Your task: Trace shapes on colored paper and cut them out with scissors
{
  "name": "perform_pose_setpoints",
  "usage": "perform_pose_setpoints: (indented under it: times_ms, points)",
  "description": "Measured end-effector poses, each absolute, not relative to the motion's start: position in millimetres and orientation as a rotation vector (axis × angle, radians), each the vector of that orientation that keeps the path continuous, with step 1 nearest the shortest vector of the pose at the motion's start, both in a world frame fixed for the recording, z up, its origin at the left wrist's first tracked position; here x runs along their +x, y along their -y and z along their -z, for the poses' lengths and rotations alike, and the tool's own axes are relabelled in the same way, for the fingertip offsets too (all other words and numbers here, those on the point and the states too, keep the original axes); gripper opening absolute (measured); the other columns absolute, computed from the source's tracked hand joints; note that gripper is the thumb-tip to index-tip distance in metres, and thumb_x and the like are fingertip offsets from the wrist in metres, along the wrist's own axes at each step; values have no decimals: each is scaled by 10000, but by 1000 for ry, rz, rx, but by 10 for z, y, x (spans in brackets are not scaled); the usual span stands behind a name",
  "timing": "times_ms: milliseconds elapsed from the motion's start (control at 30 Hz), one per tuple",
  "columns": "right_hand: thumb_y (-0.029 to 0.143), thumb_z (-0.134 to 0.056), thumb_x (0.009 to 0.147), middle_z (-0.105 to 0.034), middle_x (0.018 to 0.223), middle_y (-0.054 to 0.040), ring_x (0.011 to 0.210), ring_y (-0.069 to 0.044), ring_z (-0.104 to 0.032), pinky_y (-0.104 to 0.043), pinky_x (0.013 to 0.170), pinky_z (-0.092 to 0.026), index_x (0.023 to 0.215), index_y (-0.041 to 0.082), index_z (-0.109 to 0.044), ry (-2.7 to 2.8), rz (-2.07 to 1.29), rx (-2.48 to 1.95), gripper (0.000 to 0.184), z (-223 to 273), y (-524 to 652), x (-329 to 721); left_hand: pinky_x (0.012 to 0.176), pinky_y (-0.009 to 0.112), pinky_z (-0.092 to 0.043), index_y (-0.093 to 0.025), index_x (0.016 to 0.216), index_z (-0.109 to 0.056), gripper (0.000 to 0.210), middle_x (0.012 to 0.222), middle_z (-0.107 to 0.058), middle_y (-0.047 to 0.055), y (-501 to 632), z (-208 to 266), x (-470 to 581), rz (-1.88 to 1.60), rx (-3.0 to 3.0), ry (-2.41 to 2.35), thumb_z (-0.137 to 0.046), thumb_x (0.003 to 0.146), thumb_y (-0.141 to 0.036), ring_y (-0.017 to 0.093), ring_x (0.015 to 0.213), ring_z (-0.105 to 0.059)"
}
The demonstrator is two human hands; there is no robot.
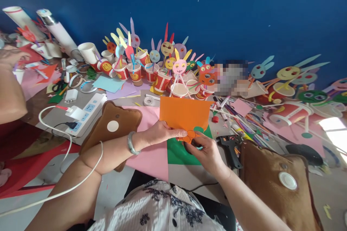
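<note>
My left hand (162, 132) grips a sheet of orange paper (184, 111) by its lower edge, thumb on top. Several drawn circles show along that edge, and a round green patch sits beside them. Just to the right, my right hand (208, 148) is closed round dark-handled scissors (188, 148) at the paper's lower edge; their blades are mostly hidden. Beneath both hands lie a green sheet (180, 155) and a pink sheet (151, 158).
Paper cups with rabbit-like paper heads (179, 66) line the wall. A power strip (90, 112) and brown cushion-like pouch (119, 117) lie left; a black glue gun (230, 149) and another pouch (271, 173) lie right. Another person's arm (11, 86) reaches in left. A white cable (86, 178) crosses my left arm.
</note>
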State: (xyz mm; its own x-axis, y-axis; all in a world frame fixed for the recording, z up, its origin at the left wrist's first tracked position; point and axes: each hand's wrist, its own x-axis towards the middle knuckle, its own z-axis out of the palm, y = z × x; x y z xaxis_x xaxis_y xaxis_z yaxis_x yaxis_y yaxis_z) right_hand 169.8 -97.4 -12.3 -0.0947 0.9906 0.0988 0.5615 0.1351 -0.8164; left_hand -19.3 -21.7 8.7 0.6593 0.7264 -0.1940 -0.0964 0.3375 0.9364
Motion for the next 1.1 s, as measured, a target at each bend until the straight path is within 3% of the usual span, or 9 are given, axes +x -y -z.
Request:
perform_pose_setpoints:
  times_ms: [167, 467, 567, 667, 800, 967, 1100]
  points:
    - [344, -553, 895, -544, 604, -30, 590, -158, -535, -289, 615, -498, 527, 217, -531, 1955, -706, -1464, 390, 136, 960, 1731, 814, 325, -534, -171, 862, -720, 287, 875, -728, 48, 250, -97, -185, -615, 1138, -697, -806, 687, -382, 199, 883, -660]
    - [411, -604, 868, -660, 774, -83, 659, -190, -599, -291, 577, -472, 739, 214, -695, 1922, -377, -1522, 252, 147, 1029, 1733, 870, 350, -540, -178, 912, -695, 300, 982, -730, 76, 297, -148, -174, -724, 1324, -673, -789, 705, -374, 216, 931, -654]
    - [377, -591, 871, -656, 736, -71, 629, -179, -590, -273, 525, -463, 696, 212, -658, 1895, -565, -1513, 250, 147, 1024, 1714, 833, 336, -535, -184, 896, -696, 310, 963, -727, 65, 292, -162, -152, -716, 1257, -674, -803, 677, -374, 208, 903, -651]
    - [344, -571, 883, -646, 683, -48, 607, -162, -576, -261, 532, -475, 680, 204, -630, 1796, -790, -1529, 254, 133, 998, 1698, 702, 297, -502, -182, 756, -678, 245, 764, -688, 21, 271, -157, -152, -646, 1175, -765, -782, 684, -392, 165, 733, -614]
    - [389, -630, 854, -717, 870, -71, 747, -180, -636, -279, 663, -525, 806, 188, -673, 1446, -945, -1526, 212, 146, 957, 1727, 588, 266, -403, -177, 544, -546, 380, 547, -524, -24, 192, -150, -199, -738, 1127, -933, -719, 741, -453, 101, 549, -469]
    - [468, -715, 794, -717, 989, -84, 834, -205, -646, -318, 726, -532, 919, 203, -719, 1164, -1071, -1458, 293, 201, 942, 1778, 596, 276, -375, -184, 461, -410, 532, 492, -437, -26, 110, -119, -237, -877, 1122, -957, -631, 822, -507, 85, 509, -427]
    - [451, -731, 795, -680, 936, -68, 854, -198, -622, -312, 761, -510, 828, 205, -694, 1221, -1109, -1399, 251, 210, 956, 1749, 578, 272, -375, -182, 483, -421, 512, 511, -456, -22, 124, -119, -234, -916, 1097, -935, -633, 827, -497, 87, 512, -443]
